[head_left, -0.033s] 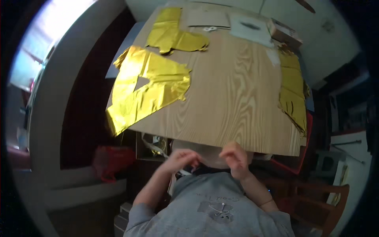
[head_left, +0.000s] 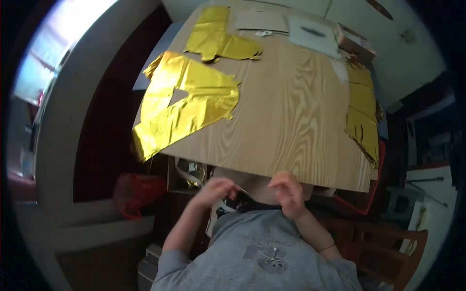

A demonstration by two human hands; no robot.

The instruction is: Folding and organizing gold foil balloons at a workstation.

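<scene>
Three gold foil pieces lie on the one wood-grained bench: a large foil piece with a triangular opening [head_left: 206,104] on its left side, with its lower corner at the bench's [head_left: 272,111] edge; an angled foil piece [head_left: 208,29] beyond it, near the far left; and a long foil piece [head_left: 361,104] along the right edge, its lower end cut or torn into strips. Toward the far edge are one grey-beige flat panel [head_left: 262,22], one small white item [head_left: 264,33] just beside it, one pale sheet [head_left: 310,41] bearing a dark mark, and one box [head_left: 357,42] at the far right.

Two hands show. The left hand [head_left: 219,190] is partly closed, its fingers bent inward; a thin pale line shows near its fingertips, but whether it has hold of anything cannot be told. The right hand [head_left: 289,193] is loosely curled, the index finger bent toward the left hand; whether anything thin lies in its grasp cannot be made out.

Both hands are raised before the body, apart from each other, near the bench's close edge. The forearms angle inward from either side of the grey shirt [head_left: 262,247].
</scene>
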